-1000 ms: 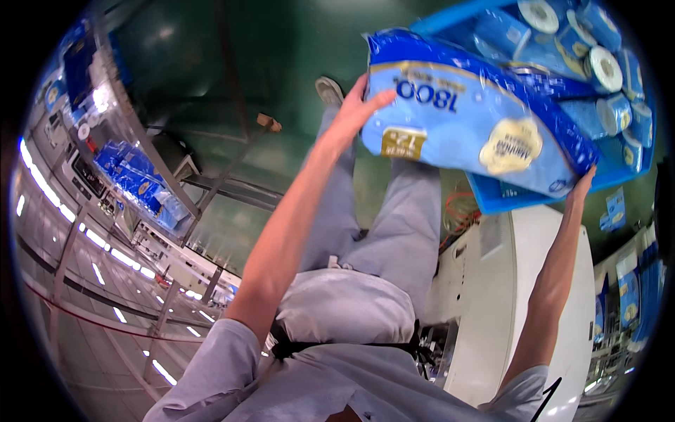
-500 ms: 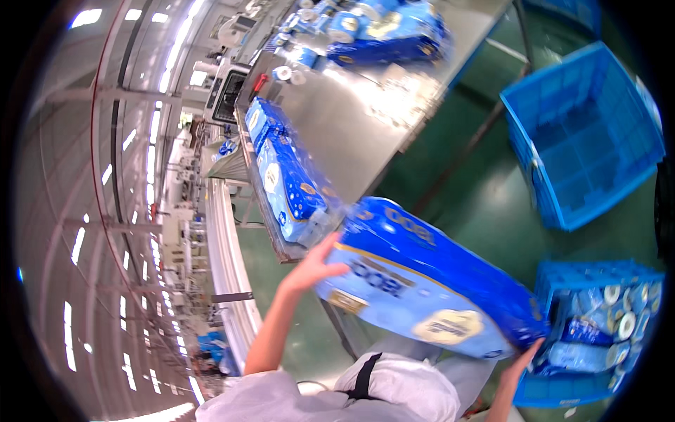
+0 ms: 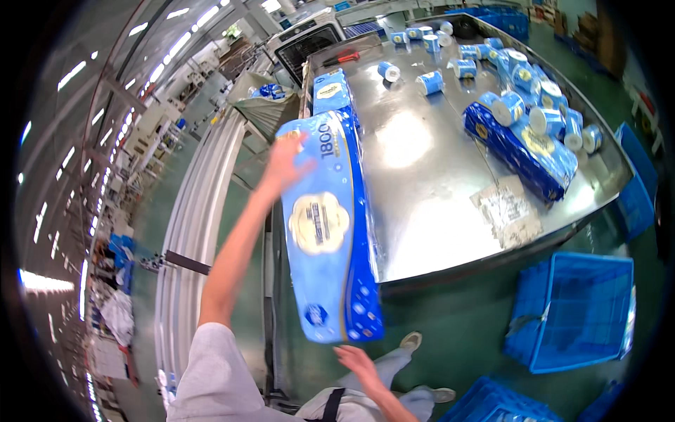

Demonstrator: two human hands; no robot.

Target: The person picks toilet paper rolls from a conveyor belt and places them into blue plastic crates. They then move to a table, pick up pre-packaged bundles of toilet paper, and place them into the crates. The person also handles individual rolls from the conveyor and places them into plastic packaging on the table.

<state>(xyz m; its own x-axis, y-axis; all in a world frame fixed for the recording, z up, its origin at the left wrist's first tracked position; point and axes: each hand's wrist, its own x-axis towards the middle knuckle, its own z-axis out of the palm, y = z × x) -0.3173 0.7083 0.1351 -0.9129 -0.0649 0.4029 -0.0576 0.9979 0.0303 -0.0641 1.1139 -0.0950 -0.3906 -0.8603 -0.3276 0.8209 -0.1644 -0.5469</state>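
Blue pack (image 3: 320, 232) swung to the table (image 3: 422, 186) — left hand (image 3: 283, 163) touching, grip unclear — right hand (image 3: 361, 363) open nearby.

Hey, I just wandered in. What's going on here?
Someone's left hand is holding a long blue pack along the left side of a metal table. Their right hand is open by the pack's near end; whether it touches is unclear. Another blue pack lies just beyond. Loose rolls are scattered over the table, and a blue crate stands nearby.
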